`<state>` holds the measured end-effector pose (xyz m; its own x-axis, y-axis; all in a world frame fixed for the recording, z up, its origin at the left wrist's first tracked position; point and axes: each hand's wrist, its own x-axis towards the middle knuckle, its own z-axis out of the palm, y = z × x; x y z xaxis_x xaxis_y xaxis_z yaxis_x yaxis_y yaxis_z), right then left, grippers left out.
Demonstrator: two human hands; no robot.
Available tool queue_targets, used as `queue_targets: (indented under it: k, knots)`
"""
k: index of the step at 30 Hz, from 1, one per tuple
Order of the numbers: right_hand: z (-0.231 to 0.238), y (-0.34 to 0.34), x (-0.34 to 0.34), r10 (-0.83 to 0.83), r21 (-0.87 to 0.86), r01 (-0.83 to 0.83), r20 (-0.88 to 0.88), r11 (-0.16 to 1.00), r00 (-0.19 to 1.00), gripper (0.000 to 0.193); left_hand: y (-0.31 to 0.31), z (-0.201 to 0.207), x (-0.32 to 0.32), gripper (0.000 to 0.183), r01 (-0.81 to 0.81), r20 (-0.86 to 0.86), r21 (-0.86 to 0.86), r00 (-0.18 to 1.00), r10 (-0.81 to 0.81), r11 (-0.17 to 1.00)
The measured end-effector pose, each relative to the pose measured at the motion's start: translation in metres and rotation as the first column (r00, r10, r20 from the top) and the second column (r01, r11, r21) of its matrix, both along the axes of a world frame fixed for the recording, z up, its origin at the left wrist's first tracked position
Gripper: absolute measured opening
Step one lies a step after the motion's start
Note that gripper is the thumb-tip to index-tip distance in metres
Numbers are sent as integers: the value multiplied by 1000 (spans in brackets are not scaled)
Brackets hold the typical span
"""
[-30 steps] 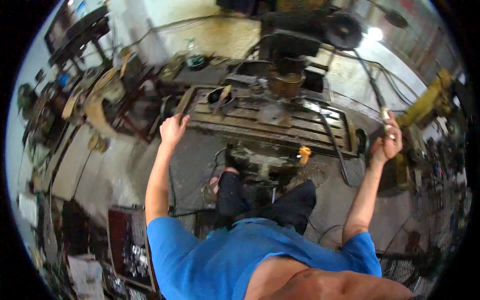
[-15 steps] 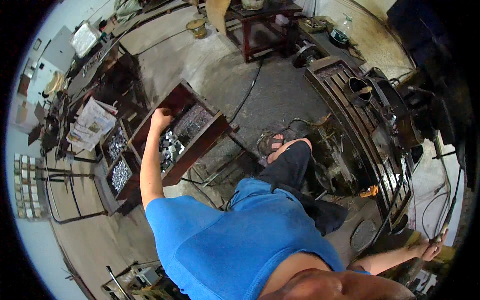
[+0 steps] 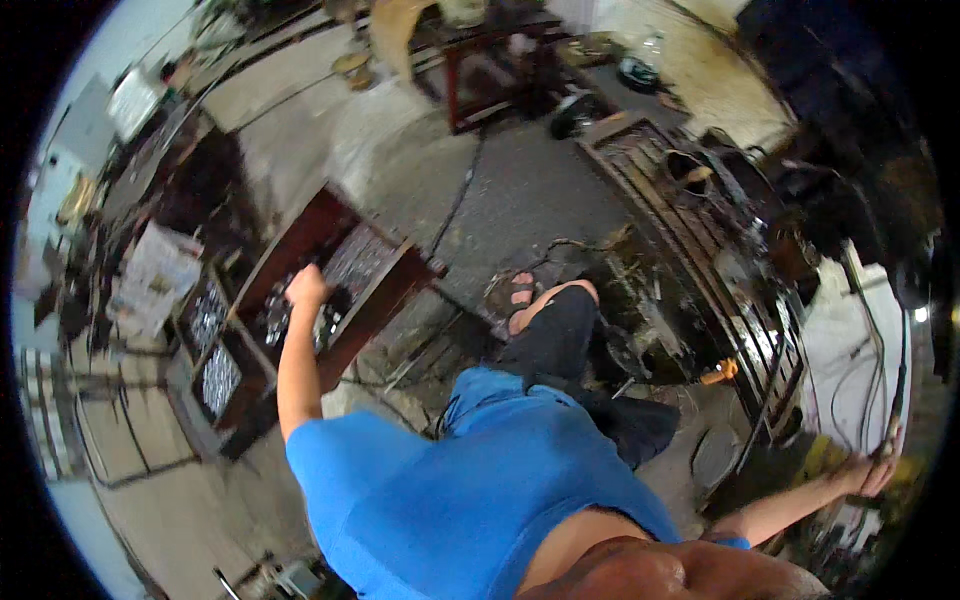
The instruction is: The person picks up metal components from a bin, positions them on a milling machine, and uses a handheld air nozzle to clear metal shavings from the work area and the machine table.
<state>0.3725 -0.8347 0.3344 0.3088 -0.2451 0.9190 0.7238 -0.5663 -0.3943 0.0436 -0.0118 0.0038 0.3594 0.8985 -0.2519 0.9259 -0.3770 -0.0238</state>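
My left hand (image 3: pixel 306 287) is over the wooden tray (image 3: pixel 390 290), above a heap of small shiny metal pieces (image 3: pixel 325 325). Its fingers are curled, and blur hides what they hold, if anything. Dark metal shavings (image 3: pixel 362 256) cover the far part of that tray. Out to the far right, my right hand (image 3: pixel 872 474) is closed around the lower end of a dark upright lever (image 3: pixel 897 400). The lever's upper part runs up past a white sheet.
Left of the tray, wooden compartments (image 3: pixel 219 381) hold more small metal pieces beside newspaper (image 3: pixel 157 270). On the right stands a machine with a slotted metal bed (image 3: pixel 690 250) and an orange knob (image 3: pixel 720 372). Behind are a red-brown stool (image 3: pixel 455 90) and a floor cable (image 3: pixel 462 190).
My left hand has moved from the tray's far left side nearer to me, over the metal pieces. My right hand stays on the lever. The whole view has shifted slightly.
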Motion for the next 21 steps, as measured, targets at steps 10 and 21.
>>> queue_targets:
  k: [10,21]
  knots:
    - [97,21,4,-362,-506,437,244,744,899,29,71,44,97,18,340,908,-417,197,369,843]
    - [-38,33,-31,-353,-139,383,196,913,915,23,-27,102,241,28,571,686,308,421,-593,761]
